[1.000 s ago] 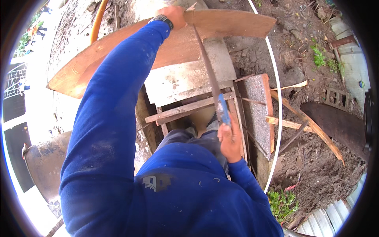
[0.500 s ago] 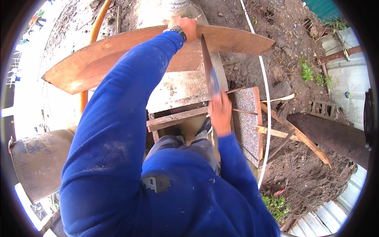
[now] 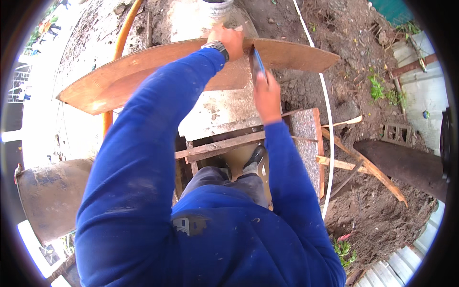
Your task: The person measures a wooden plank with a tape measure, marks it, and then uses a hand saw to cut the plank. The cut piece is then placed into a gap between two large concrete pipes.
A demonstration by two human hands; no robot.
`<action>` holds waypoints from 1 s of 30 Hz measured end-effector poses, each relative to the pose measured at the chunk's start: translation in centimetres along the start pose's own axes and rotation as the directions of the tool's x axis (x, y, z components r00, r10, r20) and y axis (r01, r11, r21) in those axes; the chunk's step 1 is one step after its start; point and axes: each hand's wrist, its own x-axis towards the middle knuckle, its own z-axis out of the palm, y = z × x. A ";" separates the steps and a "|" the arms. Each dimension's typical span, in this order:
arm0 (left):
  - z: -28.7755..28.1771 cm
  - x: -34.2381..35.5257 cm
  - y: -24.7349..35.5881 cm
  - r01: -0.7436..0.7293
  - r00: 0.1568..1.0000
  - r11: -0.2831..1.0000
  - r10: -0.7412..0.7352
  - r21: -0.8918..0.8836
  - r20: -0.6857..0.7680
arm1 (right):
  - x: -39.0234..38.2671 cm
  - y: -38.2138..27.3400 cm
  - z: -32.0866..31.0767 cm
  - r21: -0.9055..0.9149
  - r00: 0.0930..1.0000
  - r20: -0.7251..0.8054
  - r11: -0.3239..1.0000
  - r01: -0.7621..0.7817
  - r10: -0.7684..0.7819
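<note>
A long brown plywood board (image 3: 119, 71) stretches across the far part of the view, resting over a pale concrete slab (image 3: 217, 109). My left hand (image 3: 228, 42) is closed on the board's far edge, near its middle. Just to the right of it, a handsaw (image 3: 258, 61) with a blue part crosses the board. My right hand (image 3: 267, 98) is closed around the saw's near end, its fingers hiding the handle. Most of the blade is foreshortened, and its far end is hidden by the board.
Wooden planks (image 3: 220, 146) edge the pit where my feet stand. At right lie a speckled panel (image 3: 306, 136), broken wood strips (image 3: 368, 162), a white hose (image 3: 329, 110) and a hollow block (image 3: 397, 133). A rusty drum (image 3: 55, 196) lies left, near an orange pipe (image 3: 125, 33).
My right hand has pushed the saw away from me, toward the board, so less of the saw shows on the near side. My left hand keeps its hold on the board.
</note>
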 end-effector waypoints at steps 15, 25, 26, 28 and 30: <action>-0.4 -1.0 0.7 0.010 1.000 0.999 -0.010 -0.037 0.015 | 0.8 1.3 0.9 -0.027 0.995 -0.033 0.995 0.096 -0.097; 1.0 3.0 -0.7 0.060 0.998 0.998 -0.060 -0.012 0.035 | -22.6 1.1 -7.9 0.197 0.935 0.115 0.914 -0.354 0.337; 1.3 2.8 -0.5 0.056 0.998 0.998 -0.056 -0.010 0.031 | -21.7 -0.4 -7.6 0.184 0.940 0.098 0.922 -0.340 0.327; 1.3 2.5 -0.7 0.053 0.999 0.999 -0.053 0.012 0.010 | -16.7 1.5 -5.5 0.071 0.981 0.041 0.979 -0.190 0.187; 0.7 1.1 -0.3 0.046 0.999 0.999 -0.046 -0.011 -0.008 | -7.5 0.7 -2.1 0.012 0.998 0.017 0.998 -0.056 0.056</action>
